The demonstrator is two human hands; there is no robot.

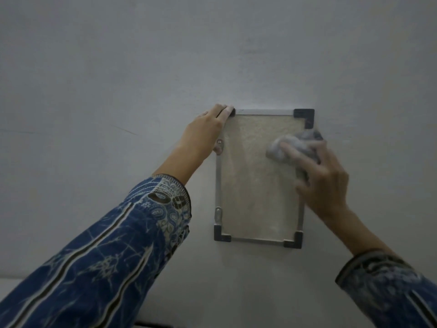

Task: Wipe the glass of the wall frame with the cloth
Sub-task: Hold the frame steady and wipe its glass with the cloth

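Head view: right hand [324, 176] grips soft cloth [286, 147] against glass [255, 185].
Left hand [205, 133] lies flat on frame [218, 185] corner; glass may break, so press gently.

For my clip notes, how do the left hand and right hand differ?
The left hand, holding nothing, rests on the frame at its top left corner; the right hand holds a crumpled cloth against the glass near the top right. The left hand looks sharp, the right hand blurred. Both wear blue patterned sleeves.
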